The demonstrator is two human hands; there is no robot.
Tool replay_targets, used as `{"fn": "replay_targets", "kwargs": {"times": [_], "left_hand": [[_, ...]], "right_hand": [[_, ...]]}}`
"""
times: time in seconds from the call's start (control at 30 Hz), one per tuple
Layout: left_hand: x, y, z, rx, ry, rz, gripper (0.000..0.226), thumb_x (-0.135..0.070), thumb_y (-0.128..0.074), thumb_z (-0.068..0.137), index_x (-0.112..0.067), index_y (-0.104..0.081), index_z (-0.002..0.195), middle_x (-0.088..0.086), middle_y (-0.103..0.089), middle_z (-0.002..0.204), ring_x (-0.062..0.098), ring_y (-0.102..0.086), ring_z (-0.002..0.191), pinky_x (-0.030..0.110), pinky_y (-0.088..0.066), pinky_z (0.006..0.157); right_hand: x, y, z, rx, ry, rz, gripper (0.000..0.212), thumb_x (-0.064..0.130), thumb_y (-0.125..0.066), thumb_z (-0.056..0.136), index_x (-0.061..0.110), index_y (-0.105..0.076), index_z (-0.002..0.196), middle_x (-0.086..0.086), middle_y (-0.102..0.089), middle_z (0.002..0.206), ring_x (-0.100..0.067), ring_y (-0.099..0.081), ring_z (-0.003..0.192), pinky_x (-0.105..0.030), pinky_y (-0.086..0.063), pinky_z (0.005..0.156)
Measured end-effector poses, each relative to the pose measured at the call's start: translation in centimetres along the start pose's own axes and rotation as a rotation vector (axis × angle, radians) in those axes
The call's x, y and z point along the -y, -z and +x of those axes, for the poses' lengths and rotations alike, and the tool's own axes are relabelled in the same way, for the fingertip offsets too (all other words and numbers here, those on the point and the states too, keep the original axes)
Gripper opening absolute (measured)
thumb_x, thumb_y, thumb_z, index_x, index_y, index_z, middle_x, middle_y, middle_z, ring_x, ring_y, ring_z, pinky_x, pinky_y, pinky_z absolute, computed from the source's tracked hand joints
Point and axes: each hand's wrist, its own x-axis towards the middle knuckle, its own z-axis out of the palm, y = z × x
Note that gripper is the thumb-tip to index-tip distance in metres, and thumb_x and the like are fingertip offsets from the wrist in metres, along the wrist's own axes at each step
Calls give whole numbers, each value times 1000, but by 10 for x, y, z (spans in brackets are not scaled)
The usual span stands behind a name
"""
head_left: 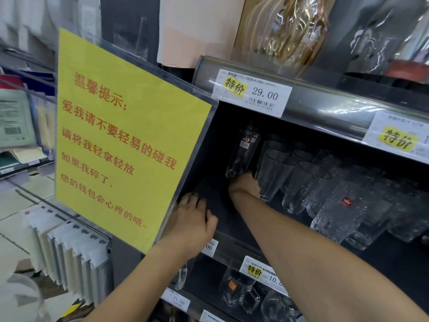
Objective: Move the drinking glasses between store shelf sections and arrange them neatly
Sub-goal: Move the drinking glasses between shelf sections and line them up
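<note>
Left hand (192,219) was sitting palm-down on the front edge of the dark shelf (216,194), fingers loosely bent and holding nothing. It was right next to the bottom corner of the big yellow notice (123,135) in its clear holder. Under that edge, a lower shelf had a few more clear glasses (241,291) behind price tags.

Right hand (243,184) was reached deeper in, wrapped round the bottom of a tall clear glass (242,152) with a small label up near the rim, though most of the fingers were hidden. That glass was at the left end of the shelf, just beside a bunch of textured tumblers (276,168) filling the shelf to the right. Couldn't tell if it was resting on the board or lifted off.

Further up, a 29.00 price tag (251,92) sat on the rail, with a gold-tinted piece in clear wrap (290,31) above it.
</note>
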Motion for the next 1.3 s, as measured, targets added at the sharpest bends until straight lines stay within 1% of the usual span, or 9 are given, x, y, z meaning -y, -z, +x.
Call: {"fn": "replay_targets", "kwargs": {"times": [0.13, 0.53, 0.6, 0.73, 0.97, 1.07, 1.13, 1.23, 1.3], "left_hand": [[-1, 0, 0, -9, 1, -22, 53, -34, -21, 104, -12, -34, 150, 7, -28, 160, 21, -16, 149, 31, -16, 117], [-1, 1, 0, -18, 7, -61, 52, -34, -23, 104, -12, -36, 149, 7, -29, 159, 20, -17, 149, 30, -15, 117], [0, 0, 0, -14, 7, -58, 52, -35, -21, 104, -12, -36, 149, 7, -29, 159, 20, -17, 149, 30, -16, 117], [0, 0, -1, -4, 6, -25, 67, -40, -7, 95, -13, -36, 149, 6, -30, 159, 21, -20, 148, 31, -18, 116], [-1, 2, -1, 11, 24, -26, 64, -41, -10, 97, -13, -36, 149, 8, -32, 158, 22, -24, 147, 34, -23, 115], [1, 3, 0, 21, 38, -87, 54, -40, -26, 103, -15, -37, 150, 6, -31, 160, 21, -24, 147, 33, -24, 117], [0, 6, 0, -19, 47, -164, 50, -38, -37, 102, -16, -46, 145, 4, -41, 154, 22, -35, 141, 32, -27, 116], [-5, 9, -4, -112, 58, -298, 36, -27, -49, 99, -13, -61, 130, 6, -59, 138, 28, -49, 128, 35, -26, 117], [-12, 9, -8, -149, 46, -416, 29, -20, -53, 97, -13, -66, 122, 8, -65, 128, 29, -53, 120, 37, -35, 111]], "right_hand": [[-1, 0, 1, 2, -8, 2, 41, 35, -52, 99, 8, -50, 130, -17, -60, 130, -33, -59, 118, -40, -48, 93], [-2, -2, 0, -13, -3, -3, 43, 37, -53, 98, 6, -52, 127, -17, -60, 129, -32, -59, 117, -40, -49, 93], [-3, -1, -2, -17, -2, 4, 45, 39, -53, 97, 6, -52, 127, -17, -60, 129, -33, -59, 118, -39, -49, 93], [-9, 2, -10, -21, 46, -9, 44, 37, -56, 96, 5, -57, 125, -18, -62, 127, -33, -61, 116, -36, -49, 91], [-17, 22, -46, 197, 231, -20, 31, 37, -60, 93, 10, -70, 105, -11, -71, 109, -27, -66, 105, -25, -48, 81], [-34, 45, -61, 303, 247, 70, 28, 39, -64, 91, 14, -71, 102, -5, -71, 103, -21, -65, 100, -24, -48, 77], [-52, 61, -70, 352, 253, 170, 24, 39, -68, 89, 16, -71, 94, -4, -72, 97, -18, -66, 94, -27, -50, 78], [-88, 90, -84, 347, 261, 243, 14, 40, -71, 85, 26, -70, 84, 3, -72, 91, -14, -65, 89, -27, -51, 83], [-114, 114, -95, 291, 256, 337, 8, 35, -71, 87, 27, -72, 86, 8, -73, 90, -8, -66, 89, -22, -49, 83]]}}
